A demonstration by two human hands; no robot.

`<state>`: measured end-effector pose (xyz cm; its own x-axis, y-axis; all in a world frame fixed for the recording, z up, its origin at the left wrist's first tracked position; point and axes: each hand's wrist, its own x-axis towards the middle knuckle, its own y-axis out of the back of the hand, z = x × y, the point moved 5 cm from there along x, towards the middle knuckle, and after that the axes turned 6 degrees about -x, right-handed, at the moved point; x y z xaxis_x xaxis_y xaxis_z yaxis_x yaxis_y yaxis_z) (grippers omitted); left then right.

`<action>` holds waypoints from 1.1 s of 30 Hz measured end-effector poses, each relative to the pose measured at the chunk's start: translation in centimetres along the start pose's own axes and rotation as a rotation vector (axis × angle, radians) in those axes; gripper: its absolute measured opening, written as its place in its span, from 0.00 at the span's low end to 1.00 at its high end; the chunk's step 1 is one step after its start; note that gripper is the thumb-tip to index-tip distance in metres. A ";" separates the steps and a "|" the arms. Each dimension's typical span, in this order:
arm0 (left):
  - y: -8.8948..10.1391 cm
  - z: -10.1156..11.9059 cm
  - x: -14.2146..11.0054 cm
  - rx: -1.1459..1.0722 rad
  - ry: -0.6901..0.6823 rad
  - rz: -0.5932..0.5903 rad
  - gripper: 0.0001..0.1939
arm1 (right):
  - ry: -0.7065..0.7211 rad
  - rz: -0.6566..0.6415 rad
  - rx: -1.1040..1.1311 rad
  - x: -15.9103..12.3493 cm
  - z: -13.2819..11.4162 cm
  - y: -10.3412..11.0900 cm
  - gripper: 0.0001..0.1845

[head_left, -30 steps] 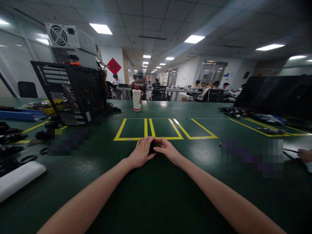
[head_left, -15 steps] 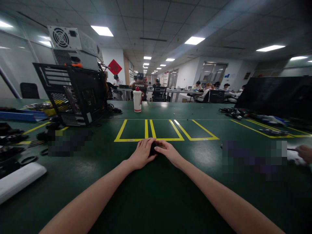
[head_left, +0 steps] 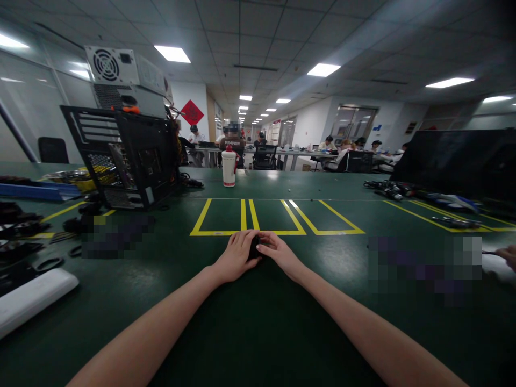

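Between my two hands is a small black object (head_left: 254, 247), mostly covered by my fingers, so its kind does not show. My left hand (head_left: 238, 255) curls over it from the left, thumb low and fingers across the top. From the other side, my right hand (head_left: 279, 253) closes on it with thumb and fingers. Both hands are at the green table (head_left: 258, 322), just in front of yellow tape outlines (head_left: 274, 233).
An open black computer case (head_left: 133, 156) with a power supply (head_left: 116, 70) stands at left. Beyond the tape is a white cup (head_left: 229, 167). A white bar-shaped object (head_left: 36, 301) lies near left. Another person's hand (head_left: 508, 257) shows at right, near a dark monitor (head_left: 455, 161).
Both hands stay around the black object with almost no movement. The whole view has shifted slightly. The other person's hand at the right edge has moved a little.
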<state>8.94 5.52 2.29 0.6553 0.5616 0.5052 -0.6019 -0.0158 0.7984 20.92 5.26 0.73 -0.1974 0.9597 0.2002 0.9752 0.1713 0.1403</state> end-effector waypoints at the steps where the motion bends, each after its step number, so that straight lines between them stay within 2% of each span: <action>1: 0.0 0.0 0.0 -0.001 0.003 -0.001 0.30 | 0.005 -0.018 0.019 0.0 0.0 0.0 0.17; 5: 0.0 0.0 0.0 0.001 0.002 0.003 0.30 | 0.041 -0.089 0.095 -0.2 -0.3 -0.2 0.16; 9: -0.1 -0.1 0.0 0.004 -0.003 0.007 0.30 | 0.062 -0.023 0.047 -0.1 -0.1 -0.1 0.13; 14: -0.1 -0.1 -0.1 0.012 0.000 0.011 0.30 | 0.010 0.026 -0.015 0.4 0.7 0.2 0.16; 21: 0.0 -0.2 -0.1 -0.017 0.013 0.002 0.30 | 0.025 -0.106 0.107 0.1 0.2 -0.2 0.21; 26: -0.1 -0.1 0.0 0.005 0.008 0.013 0.30 | 0.047 -0.011 0.057 0.0 0.0 0.0 0.14; 30: -0.2 -0.1 0.0 0.014 0.004 0.008 0.30 | 0.009 0.026 0.012 0.2 0.5 0.2 0.17; 33: -0.1 -0.1 0.0 0.015 0.001 0.016 0.30 | -0.018 -0.009 0.026 0.3 0.7 0.3 0.18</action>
<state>8.91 5.56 2.20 0.6454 0.5618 0.5176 -0.6054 -0.0369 0.7950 21.19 5.70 0.18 -0.2042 0.9619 0.1819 0.9758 0.1850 0.1168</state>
